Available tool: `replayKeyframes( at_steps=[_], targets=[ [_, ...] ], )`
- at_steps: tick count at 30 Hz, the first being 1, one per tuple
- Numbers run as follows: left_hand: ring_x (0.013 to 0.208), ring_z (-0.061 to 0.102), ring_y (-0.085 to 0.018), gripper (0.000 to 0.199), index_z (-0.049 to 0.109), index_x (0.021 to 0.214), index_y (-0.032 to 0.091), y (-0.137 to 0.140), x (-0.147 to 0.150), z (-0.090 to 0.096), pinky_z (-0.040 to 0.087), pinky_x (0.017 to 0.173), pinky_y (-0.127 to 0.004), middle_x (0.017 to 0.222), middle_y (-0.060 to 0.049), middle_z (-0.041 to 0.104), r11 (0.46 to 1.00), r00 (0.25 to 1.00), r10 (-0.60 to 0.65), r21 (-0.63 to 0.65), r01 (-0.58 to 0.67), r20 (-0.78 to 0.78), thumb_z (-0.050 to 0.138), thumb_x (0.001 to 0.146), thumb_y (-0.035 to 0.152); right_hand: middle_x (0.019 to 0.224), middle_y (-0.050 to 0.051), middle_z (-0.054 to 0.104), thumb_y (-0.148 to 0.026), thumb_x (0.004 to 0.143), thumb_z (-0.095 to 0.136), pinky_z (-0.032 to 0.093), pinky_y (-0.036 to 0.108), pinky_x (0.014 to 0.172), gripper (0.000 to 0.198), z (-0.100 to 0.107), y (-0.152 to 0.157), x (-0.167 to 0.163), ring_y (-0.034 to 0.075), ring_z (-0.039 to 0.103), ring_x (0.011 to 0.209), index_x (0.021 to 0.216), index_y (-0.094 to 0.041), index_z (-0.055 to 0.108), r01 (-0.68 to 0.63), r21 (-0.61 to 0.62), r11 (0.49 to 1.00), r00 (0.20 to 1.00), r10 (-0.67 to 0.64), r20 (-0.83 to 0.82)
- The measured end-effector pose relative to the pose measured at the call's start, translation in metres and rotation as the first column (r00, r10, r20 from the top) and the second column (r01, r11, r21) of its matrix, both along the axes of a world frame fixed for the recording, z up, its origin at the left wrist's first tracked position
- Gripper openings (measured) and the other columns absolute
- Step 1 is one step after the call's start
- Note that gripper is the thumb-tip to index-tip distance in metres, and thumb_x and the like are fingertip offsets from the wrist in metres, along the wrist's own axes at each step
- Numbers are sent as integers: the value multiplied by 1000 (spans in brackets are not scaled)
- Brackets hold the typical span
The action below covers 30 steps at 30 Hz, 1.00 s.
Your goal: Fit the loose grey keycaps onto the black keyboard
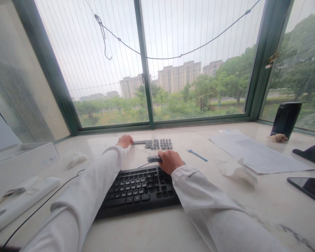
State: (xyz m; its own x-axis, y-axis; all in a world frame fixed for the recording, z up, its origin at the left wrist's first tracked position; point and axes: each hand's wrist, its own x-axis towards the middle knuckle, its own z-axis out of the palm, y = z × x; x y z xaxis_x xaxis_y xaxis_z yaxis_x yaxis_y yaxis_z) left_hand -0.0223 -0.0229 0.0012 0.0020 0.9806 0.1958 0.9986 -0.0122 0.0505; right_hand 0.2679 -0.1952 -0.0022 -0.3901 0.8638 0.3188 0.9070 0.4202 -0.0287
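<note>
While both white-sleeved arms stretch over the black keyboard (pixel 141 187), the left hand (pixel 125 141) rests curled at the near-left end of a row of loose keycaps (pixel 155 144) laid out on the marble table (pixel 173 227), fingertips touching the row's edge; whether it pinches one I cannot tell. Nearer the body, the right hand (pixel 170 161) is closed on a small dark tool (pixel 154 159) just above the keyboard's top edge. Right of that hand lie a blue pen-like stick (pixel 197 155), a crumpled tissue (pixel 236 169), sheets of paper (pixel 259 154) and a phone (pixel 308 188); left of the left hand sit another tissue (pixel 76 159) and a white remote-like bar (pixel 21 203). As I judge it, a sleeve dragging across could scatter the keycaps, and the smooth stone would let small caps skid away
</note>
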Motion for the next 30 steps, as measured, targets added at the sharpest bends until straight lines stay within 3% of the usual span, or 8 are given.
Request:
replayKeyframes(
  at_steps=[12,19,22,26,30],
  targets=[
    [66,65,-13,16,75,88,26,-5,3,7,46,71,-22,90,-2,74,1000,1000,3,-20,-3,16,68,74,29,86,9,68,-25,86,47,42,28,67,17,1,-1,0,21,65,78,91,-19,62,-2,-9,1000,1000,2,4],
    [62,65,-12,15,75,86,26,-25,4,36,46,70,-21,86,0,74,1000,1000,1,-2,-1,27,69,72,27,85,9,68,-31,90,41,42,29,67,24,1,0,-1,21,65,77,91,-19,63,-13,10,1000,1000,13,-5],
    [62,64,-12,16,75,87,27,-48,10,54,47,71,-22,88,2,74,1000,999,-2,26,1,39,70,72,29,87,9,69,-27,88,45,41,28,67,19,2,-1,-1,21,65,78,91,-19,62,-11,10,1000,1000,11,-1],
    [62,64,-12,14,76,84,27,-100,20,74,47,72,-24,86,2,73,994,993,-95,58,91,71,69,74,33,85,9,69,-23,86,46,40,28,65,17,5,-2,1,21,65,77,91,-20,62,27,19,999,1000,-27,10],
    [59,62,-12,19,76,85,25,-164,17,74,47,65,-24,87,1,74,967,948,-253,73,244,191,64,78,38,86,9,69,-26,88,46,38,28,65,18,7,-3,3,21,65,76,92,-20,63,54,35,998,999,-53,-10]
  ],
)
